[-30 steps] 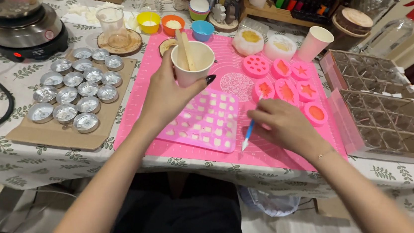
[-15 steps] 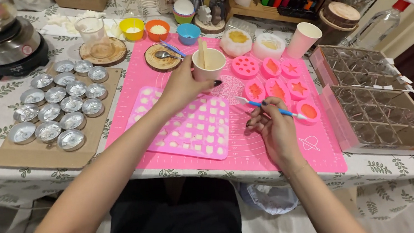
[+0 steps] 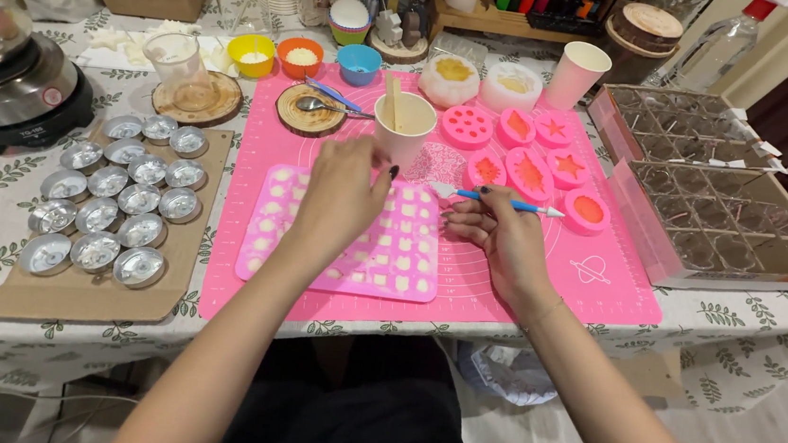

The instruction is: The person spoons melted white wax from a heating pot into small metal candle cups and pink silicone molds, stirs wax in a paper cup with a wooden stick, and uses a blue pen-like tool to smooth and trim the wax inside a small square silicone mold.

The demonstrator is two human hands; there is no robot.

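A table (image 3: 746,324) under a white cloth printed with green leaves carries everything. A large pink silicone mat (image 3: 599,268) covers its middle, reaching almost to the near edge. At the right edge stand two clear plastic grid trays with square cells (image 3: 719,198); along the left side a brown cardboard sheet (image 3: 74,293) holds rows of small silver tealight cups (image 3: 115,202), and a black electric hotplate (image 3: 15,103) sits at the far left corner.

On the near half of the mat lies a pink silicone mould of many small cells filled with pale wax (image 3: 382,254). Beyond it stands a beige paper cup with a flat wooden stick (image 3: 404,125), and to the right of the cup a cluster of round pink moulds filled with orange-red wax (image 3: 532,162).

The left hand (image 3: 344,198) hovers over the far edge of the small-cell mould, just short of the paper cup, fingers curled loosely and holding nothing. The right hand (image 3: 502,236) rests on the mat to the right of the mould, its fingers pinching a slim blue-handled tool with a white tip (image 3: 496,200), which lies level, tip pointing left toward the cup.
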